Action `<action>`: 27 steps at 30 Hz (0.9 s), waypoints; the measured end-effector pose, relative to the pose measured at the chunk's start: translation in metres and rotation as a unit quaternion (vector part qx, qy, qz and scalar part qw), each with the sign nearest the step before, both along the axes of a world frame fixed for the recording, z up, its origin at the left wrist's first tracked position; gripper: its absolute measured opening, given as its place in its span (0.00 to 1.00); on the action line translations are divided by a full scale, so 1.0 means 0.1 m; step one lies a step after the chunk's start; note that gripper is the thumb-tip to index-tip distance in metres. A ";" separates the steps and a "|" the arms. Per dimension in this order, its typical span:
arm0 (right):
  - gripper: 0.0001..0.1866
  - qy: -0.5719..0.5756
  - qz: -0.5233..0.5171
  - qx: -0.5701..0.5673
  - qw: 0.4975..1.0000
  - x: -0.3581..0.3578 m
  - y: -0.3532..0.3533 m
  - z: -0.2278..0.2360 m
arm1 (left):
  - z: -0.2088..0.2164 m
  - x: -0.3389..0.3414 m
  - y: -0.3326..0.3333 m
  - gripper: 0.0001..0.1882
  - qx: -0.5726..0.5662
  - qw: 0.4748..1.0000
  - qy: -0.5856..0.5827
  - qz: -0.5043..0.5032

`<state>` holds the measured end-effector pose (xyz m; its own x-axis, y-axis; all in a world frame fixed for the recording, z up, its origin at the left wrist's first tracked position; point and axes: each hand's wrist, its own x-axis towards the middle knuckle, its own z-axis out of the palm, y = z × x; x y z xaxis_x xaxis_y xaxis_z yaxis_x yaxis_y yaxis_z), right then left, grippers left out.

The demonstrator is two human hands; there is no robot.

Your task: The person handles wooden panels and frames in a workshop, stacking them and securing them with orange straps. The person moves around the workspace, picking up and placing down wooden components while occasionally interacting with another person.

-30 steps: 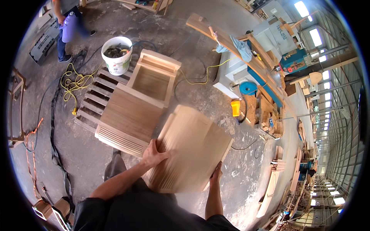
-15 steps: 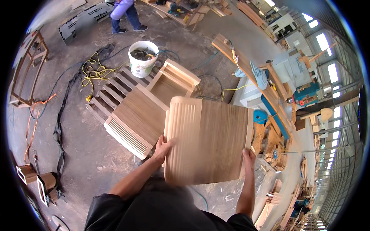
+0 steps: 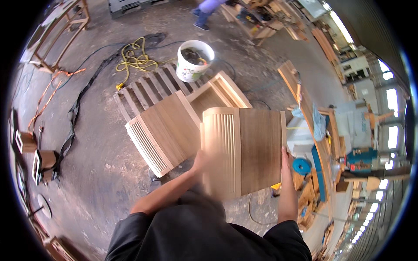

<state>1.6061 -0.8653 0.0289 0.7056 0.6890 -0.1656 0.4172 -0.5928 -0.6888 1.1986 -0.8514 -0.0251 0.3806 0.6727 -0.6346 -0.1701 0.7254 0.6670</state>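
Turned since earlier frame: panel (image 3: 261,148), between right hand (image 3: 285,158), clamped on edge, and left hand (image 3: 202,162), blurred, cannot tell closure. Seemingly lifted, not yet set down; other panel (image 3: 167,126) left of grip.

Nothing legible; blurred print on white bucket (image 3: 188,72)

Left forearm (image 3: 167,189) bare, slanting up and rightward from black short sleeve (image 3: 129,232); left hand (image 3: 203,162) ahead of torso, motion-blurred, finger positions unreadable; right forearm (image 3: 287,195) bare, rising near-vertical from right sleeve (image 3: 287,239); right hand (image 3: 286,157) closed in holding grip, seen edge-on, one digit tip pointing up, other fingers largely hidden; hands well apart, roughly level; black-shirted torso (image 3: 196,230) centred between arms, at lower edge of view.
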 end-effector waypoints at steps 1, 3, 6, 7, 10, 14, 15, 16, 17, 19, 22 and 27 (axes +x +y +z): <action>0.28 -0.013 0.027 0.021 0.999 0.11 0.25 -0.11 | -0.05 0.12 0.11 0.37 -0.014 1.000 0.015 0.023; 0.30 -0.062 0.060 0.013 0.996 0.32 0.76 -0.40 | -0.17 0.41 0.33 0.37 -0.053 0.995 0.066 0.057; 0.34 -0.130 0.136 -0.063 0.980 0.62 1.51 -0.79 | -0.43 0.82 0.65 0.32 -0.123 0.971 0.054 0.198; 0.35 -0.156 0.159 -0.102 0.969 0.70 1.73 -0.91 | -0.53 0.93 0.75 0.31 -0.129 0.959 0.073 0.240; 0.35 -0.147 0.189 -0.097 0.966 0.79 2.32 -1.26 | -0.79 1.15 1.01 0.26 -0.126 0.937 -0.073 0.319; 0.33 -0.129 0.245 -0.069 0.959 0.73 2.94 -1.68 | -1.14 1.34 1.32 0.19 -0.101 0.928 0.022 0.357; 0.33 -0.125 0.251 -0.065 0.958 0.69 3.07 -1.78 | -1.25 1.36 1.37 0.18 -0.104 0.910 0.008 0.401; 0.33 -0.129 0.250 -0.064 0.957 0.63 3.18 -1.88 | -1.37 1.38 1.42 0.16 -0.107 0.896 0.035 0.429; 0.31 -0.136 0.268 -0.100 0.948 0.59 3.30 -1.95 | -1.50 1.40 1.47 0.15 -0.096 0.885 0.102 0.444; 0.25 0.013 0.259 -0.106 0.960 0.44 3.47 -2.09 | -1.77 1.36 1.52 0.18 -0.100 0.861 0.119 0.485; 0.28 -0.039 0.269 -0.093 0.958 0.24 3.71 -2.26 | -2.11 1.32 1.56 0.18 -0.118 0.842 -0.015 0.527; 0.33 -0.073 0.347 -0.156 0.922 -0.01 3.85 -2.47 | -2.36 1.14 1.46 0.42 -0.097 0.863 0.006 0.495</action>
<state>1.6055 -0.4802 -0.2181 0.1430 0.9180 -0.3698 0.8455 -0.3075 -0.4365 1.3128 -0.7049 -0.2606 -0.3281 0.5451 -0.7715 -0.7645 0.3266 0.5558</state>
